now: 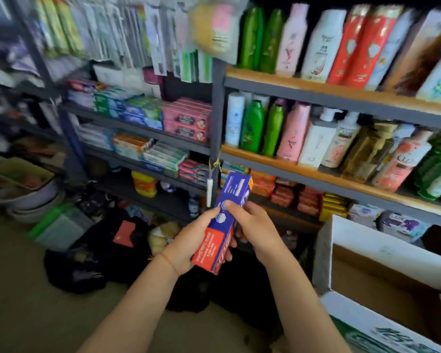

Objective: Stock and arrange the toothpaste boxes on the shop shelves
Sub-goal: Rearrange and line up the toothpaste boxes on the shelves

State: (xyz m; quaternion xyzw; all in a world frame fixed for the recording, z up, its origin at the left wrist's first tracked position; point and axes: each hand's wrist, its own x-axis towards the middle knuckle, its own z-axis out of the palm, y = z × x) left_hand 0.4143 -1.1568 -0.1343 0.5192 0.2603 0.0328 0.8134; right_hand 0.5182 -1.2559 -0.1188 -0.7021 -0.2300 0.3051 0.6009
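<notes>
Both hands on one toothpaste box (224, 220), fingers curled around it: left hand (191, 244) low, right hand (252, 229) mid. Box tilted, apart from shelf post (217, 118); open carton (382, 253) right.

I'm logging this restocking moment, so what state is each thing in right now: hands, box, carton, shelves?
left hand: grips the lower part of the toothpaste box.
right hand: holds the box's middle, thumb on its front.
toothpaste box: closed, tilted, held in the air in front of the shelves.
cardboard carton: flaps open.
left shelves: stacked with toothpaste boxes lying flat.
right shelves: bottles standing upright.
</notes>
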